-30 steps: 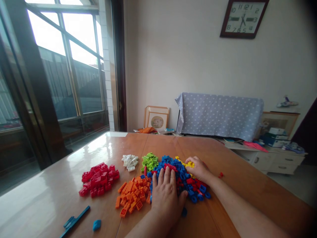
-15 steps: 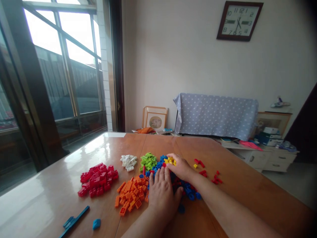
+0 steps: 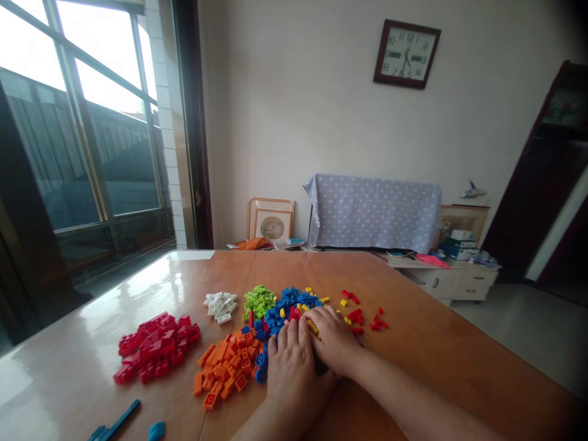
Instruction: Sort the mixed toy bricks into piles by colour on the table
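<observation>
A mixed heap of blue, yellow and red building bricks (image 3: 294, 300) lies in the middle of the table. My left hand (image 3: 294, 361) rests palm down on the near side of this heap, fingers stretched forward. Close beside it, my right hand (image 3: 333, 337) curls over some yellow building bricks (image 3: 313, 327); what lies under its palm is hidden. Pink-red bricks (image 3: 294, 313) show just ahead of the fingertips. Orange bricks (image 3: 229, 364) form a pile to the left of my left hand, and lime green bricks (image 3: 260, 301) sit behind.
Crimson bricks (image 3: 158, 346) and white bricks (image 3: 221, 305) are piled further left on the wooden table (image 3: 413, 343). Small red bricks (image 3: 379, 321) are scattered to the right. A teal strip (image 3: 122, 419) and a blue lump (image 3: 157, 430) lie near the front edge.
My right hand has drawn back toward me, from the far side of the heap to beside my left hand. More blue and yellow bricks show behind it. The view has turned right.
</observation>
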The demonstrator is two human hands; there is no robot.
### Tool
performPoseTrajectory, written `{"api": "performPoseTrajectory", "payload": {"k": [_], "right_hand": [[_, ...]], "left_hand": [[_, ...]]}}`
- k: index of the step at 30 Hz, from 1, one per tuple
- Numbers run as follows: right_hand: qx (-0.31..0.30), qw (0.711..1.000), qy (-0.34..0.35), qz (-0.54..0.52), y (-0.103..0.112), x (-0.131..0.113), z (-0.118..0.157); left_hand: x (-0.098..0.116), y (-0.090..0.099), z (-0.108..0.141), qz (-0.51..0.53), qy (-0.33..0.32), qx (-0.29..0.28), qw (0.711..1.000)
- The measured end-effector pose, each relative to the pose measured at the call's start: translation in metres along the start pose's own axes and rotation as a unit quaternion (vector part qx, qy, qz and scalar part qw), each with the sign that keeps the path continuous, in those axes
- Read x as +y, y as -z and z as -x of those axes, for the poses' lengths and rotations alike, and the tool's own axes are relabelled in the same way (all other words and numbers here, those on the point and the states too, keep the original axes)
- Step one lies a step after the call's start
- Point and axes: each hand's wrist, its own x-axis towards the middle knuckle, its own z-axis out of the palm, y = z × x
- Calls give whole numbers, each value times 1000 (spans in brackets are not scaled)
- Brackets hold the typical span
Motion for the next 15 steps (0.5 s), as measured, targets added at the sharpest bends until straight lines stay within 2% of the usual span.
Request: {"api": "performPoseTrajectory", "payload": {"k": [4, 7, 11, 15], "right_hand": [[-5, 999, -29, 40, 5, 17, 13], [-22, 996, -56, 60, 3, 32, 9], [-48, 994, -73, 60, -4, 43, -10], [-70, 993, -75, 63, -15, 43, -40]], "left_hand": [[1, -8, 0, 23, -33, -18, 999], [1, -9, -3, 32, -51, -35, 998], [-1, -6, -6, 17, -20, -47, 999], [-3, -3, -8, 10, 17, -51, 999]]}}
